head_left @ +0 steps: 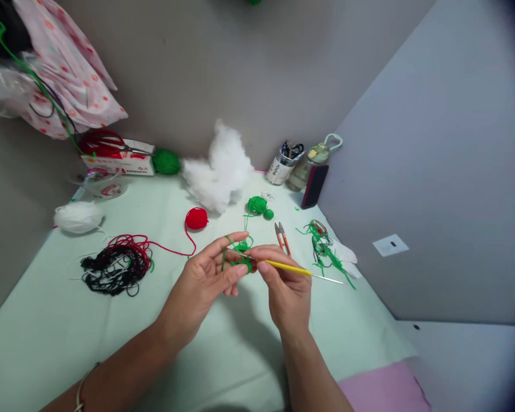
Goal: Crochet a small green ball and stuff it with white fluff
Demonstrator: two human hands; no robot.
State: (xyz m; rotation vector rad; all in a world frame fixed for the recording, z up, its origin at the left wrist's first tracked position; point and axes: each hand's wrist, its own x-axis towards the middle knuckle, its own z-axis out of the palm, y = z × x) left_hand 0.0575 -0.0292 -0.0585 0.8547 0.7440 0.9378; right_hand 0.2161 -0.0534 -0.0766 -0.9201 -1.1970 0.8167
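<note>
Surface: pale green cloth [47,320] over a table set in a corner between 2 grey walls.
Left hand [201,280]: closed in a pinch on the green crochet piece [240,258], with a green strand looped over the raised forefinger.
Right hand [285,286]: gripping the yellow crochet hook [289,267] like a pencil, one end in the green piece, the metal end pointing right.
Work: held in the air between both hands, above the cloth, with the green yarn ball [257,205] just behind.
Nearby: red yarn ball [196,218], orange snips [282,237], white stuffing [218,171], black-and-red tangle [115,266], green scraps [324,246].
Step in hand: seemingly a stitch being worked into the small piece.
Next move calls for: steady tension on the looped strand and a firm pinch, so the piece does not twist.
</note>
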